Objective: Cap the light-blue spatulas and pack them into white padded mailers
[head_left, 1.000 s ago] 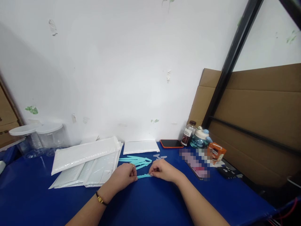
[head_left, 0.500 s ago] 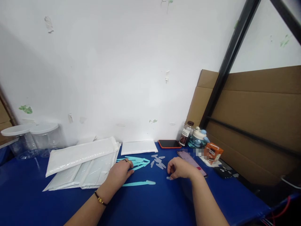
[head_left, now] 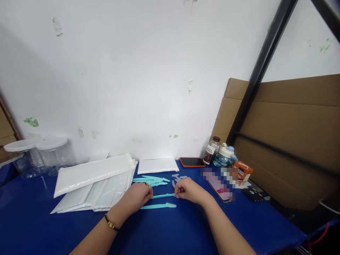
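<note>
My left hand (head_left: 136,196) is closed on the handle of a thin teal eyebrow razor (head_left: 162,195), which points to the right. At its blade end my right hand (head_left: 188,190) pinches a small translucent cap (head_left: 174,194); whether the cap is fully seated I cannot tell. Just in front of it, another teal razor (head_left: 155,206) with a cap over its blade lies on the table. Behind my left hand is a pile of teal razors (head_left: 151,180). Several loose translucent caps (head_left: 175,175) lie behind my right hand, which partly hides them.
White padded mailers (head_left: 92,176) are stacked at left, beside clear jars (head_left: 53,156). Along the wall lie a white packet (head_left: 158,165) and an orange-edged phone (head_left: 192,162). At right are a second phone (head_left: 216,184), bottles (head_left: 211,150) and an orange box (head_left: 241,172) on the blue table (head_left: 164,233).
My left hand has drawn one razor out of the pile toward me. My right hand has moved left with a cap, bringing it to that razor's blade end.
</note>
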Available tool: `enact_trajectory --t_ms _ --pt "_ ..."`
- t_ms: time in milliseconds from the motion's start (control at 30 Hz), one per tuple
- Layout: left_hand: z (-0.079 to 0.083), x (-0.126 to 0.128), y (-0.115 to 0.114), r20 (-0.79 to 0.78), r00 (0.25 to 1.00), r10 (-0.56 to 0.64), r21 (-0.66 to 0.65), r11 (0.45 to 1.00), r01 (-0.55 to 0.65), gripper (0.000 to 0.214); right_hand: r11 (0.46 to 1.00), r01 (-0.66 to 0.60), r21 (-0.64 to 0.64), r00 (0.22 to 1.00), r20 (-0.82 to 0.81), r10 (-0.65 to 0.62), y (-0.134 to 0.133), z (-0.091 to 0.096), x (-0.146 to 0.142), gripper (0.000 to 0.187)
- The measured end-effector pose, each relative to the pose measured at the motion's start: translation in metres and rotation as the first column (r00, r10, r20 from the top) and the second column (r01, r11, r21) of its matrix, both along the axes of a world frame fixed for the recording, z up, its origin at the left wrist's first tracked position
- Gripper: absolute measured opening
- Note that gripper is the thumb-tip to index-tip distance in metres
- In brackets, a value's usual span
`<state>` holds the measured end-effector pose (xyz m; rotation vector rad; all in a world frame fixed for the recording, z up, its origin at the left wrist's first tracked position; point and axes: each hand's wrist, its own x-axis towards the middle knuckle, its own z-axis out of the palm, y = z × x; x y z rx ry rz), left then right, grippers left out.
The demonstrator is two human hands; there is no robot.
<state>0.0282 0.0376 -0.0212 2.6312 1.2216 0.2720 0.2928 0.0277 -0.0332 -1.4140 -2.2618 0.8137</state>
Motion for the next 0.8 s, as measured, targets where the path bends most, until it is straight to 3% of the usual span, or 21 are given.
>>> enact_trajectory --t_ms 200,433,667,800 --pt "0.002 0.001 -0.003 -0.018 1.000 0.009 -0.005 1.000 -0.009 0.020 0.999 -0.037 0.003 0.999 -0.021 0.037 0.001 -0.002 0.000 0.007" --pt "0.005 -0.004 -0.002 -0.023 1.000 0.017 0.003 1.000 -0.017 0.020 1.000 0.010 -0.009 1.000 -0.029 -0.010 -0.002 0.001 0.007 0.009" --pt "0.004 0.005 -0.010 0.031 1.000 0.000 -0.079 0.997 0.002 0.018 0.996 -0.074 -0.050 0.995 -0.068 0.070 -0.002 -0.003 -0.008 0.006" --pt "-0.001 0.004 -0.003 0.066 0.997 0.043 -0.116 0.993 -0.035 0.017 0.989 -0.113 -0.096 0.993 -0.056 0.108 -0.004 0.004 -0.003 0.010"
